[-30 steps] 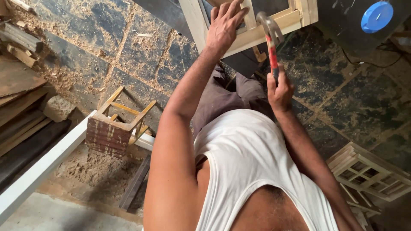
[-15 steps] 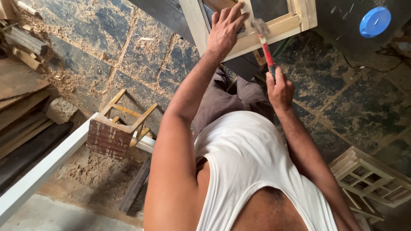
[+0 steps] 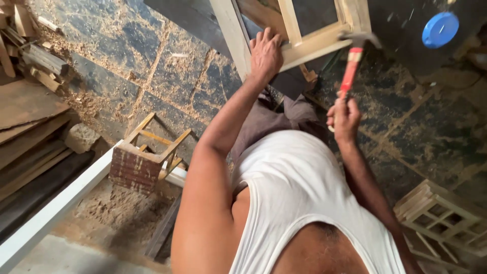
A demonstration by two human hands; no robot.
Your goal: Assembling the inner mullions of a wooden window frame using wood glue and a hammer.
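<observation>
A pale wooden window frame (image 3: 309, 48) lies on the dusty floor ahead of me. My left hand (image 3: 266, 53) presses flat on its lower rail, fingers spread. My right hand (image 3: 344, 115) grips the red handle of a hammer (image 3: 351, 68). The hammer's metal head is raised to the right of the frame's corner, blurred, a little apart from the wood. My white vest and knees fill the lower middle of the view.
A small wooden stool (image 3: 147, 157) with a woven seat stands to the left, beside a long white board (image 3: 56, 208). Planks and offcuts (image 3: 25, 101) pile at far left. A lattice frame (image 3: 441, 218) lies at right. A blue lid (image 3: 439, 29) sits top right. Sawdust covers the floor.
The hammer swung down onto the frame beside my left hand, then came back up and out to the right. My left hand stayed on the frame's rail.
</observation>
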